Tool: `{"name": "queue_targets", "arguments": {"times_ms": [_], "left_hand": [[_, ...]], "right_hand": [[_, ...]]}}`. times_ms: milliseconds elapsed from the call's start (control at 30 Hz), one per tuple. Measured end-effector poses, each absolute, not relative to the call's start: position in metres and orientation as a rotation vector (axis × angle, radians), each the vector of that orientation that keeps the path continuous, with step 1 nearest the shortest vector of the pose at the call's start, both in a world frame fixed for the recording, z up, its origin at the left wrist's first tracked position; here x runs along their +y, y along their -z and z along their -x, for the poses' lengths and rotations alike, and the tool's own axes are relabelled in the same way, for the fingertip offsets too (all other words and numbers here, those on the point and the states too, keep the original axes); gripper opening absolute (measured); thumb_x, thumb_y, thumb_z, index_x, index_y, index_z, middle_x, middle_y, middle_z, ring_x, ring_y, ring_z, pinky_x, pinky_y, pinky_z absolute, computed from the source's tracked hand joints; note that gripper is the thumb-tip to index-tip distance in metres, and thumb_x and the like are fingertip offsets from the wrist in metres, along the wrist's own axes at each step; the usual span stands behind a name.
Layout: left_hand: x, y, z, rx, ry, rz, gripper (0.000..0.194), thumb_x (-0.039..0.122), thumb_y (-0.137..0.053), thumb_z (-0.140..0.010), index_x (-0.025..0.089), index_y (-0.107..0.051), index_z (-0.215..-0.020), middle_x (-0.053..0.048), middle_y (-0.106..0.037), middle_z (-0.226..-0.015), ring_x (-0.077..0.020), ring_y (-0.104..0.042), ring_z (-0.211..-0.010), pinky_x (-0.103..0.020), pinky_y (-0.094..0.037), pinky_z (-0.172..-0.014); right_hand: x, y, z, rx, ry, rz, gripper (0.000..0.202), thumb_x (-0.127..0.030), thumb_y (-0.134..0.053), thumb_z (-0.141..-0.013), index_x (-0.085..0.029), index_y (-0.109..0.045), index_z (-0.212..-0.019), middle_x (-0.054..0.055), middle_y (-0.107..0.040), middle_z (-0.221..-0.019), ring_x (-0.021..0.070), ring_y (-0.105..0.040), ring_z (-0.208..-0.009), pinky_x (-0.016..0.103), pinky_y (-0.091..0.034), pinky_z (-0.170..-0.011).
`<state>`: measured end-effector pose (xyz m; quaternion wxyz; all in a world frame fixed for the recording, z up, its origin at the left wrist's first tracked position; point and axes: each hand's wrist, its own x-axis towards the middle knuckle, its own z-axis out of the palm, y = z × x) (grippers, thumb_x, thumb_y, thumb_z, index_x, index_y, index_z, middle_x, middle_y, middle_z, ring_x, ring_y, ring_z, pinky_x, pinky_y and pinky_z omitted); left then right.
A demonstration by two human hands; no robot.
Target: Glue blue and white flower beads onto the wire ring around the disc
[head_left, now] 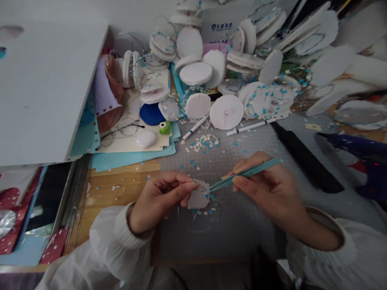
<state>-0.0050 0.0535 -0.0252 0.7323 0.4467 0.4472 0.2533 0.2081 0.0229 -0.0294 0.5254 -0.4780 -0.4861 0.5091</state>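
My left hand (165, 197) pinches the edge of a small white disc piece (198, 199), which has blue and white flower bits and thin wire loops around it. Closed around teal tweezers (249, 171), my right hand (266, 189) is to the right of the piece. The tweezer tips meet the piece's right edge; whether they grip a bit is too small to tell. Beyond the hands, loose blue and white flower bits (204, 141) lie on the grey cutting mat (242, 229).
Several white round discs (226, 112) crowd the back. Two pens (250, 127), a black strip (308, 159) and a blue glue gun (359, 149) lie right of centre. Glasses (127, 127), a green punch (165, 127) and teal paper (133, 158) are at left, near a white board (48, 88).
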Motion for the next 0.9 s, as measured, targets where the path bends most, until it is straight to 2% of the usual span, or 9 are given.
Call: {"name": "queue_targets", "arguments": {"times_ms": [400, 667, 900], "left_hand": [[0.053, 0.0272, 0.0048, 0.993, -0.561, -0.975, 0.015, 0.029, -0.063, -0.082, 0.015, -0.066, -0.079, 0.007, -0.05, -0.048, 0.0001, -0.03, -0.031, -0.007, -0.022, -0.026], [0.0526, 0.0252, 0.0046, 1.009, -0.56, -0.955, 0.015, 0.03, -0.064, -0.081, 0.015, -0.066, -0.08, 0.007, -0.05, -0.048, 0.0001, -0.03, -0.031, -0.007, -0.022, -0.025], [0.0527, 0.0267, 0.005, 1.003, -0.552, -0.966, 0.016, 0.031, -0.064, -0.082, 0.015, -0.066, -0.078, 0.007, -0.049, -0.048, 0.0005, -0.03, -0.032, -0.006, -0.023, -0.026]], "right_hand": [[0.024, 0.0262, -0.2087, -1.193, -1.169, 1.222, 0.01, -0.028, -0.068, -0.076, -0.026, -0.059, -0.075, -0.003, -0.058, -0.067, 0.0111, -0.061, -0.059, 0.024, -0.052, -0.052], [0.0229, 0.027, -0.207, -1.181, -1.22, 1.189, 0.009, -0.024, -0.068, -0.076, -0.025, -0.059, -0.076, -0.002, -0.059, -0.068, 0.0112, -0.064, -0.065, 0.021, -0.053, -0.057], [0.0236, 0.0262, -0.2081, -1.206, -1.206, 1.224, 0.01, -0.024, -0.066, -0.077, -0.022, -0.057, -0.074, -0.004, -0.056, -0.063, 0.0089, -0.058, -0.056, 0.02, -0.049, -0.05]]}}
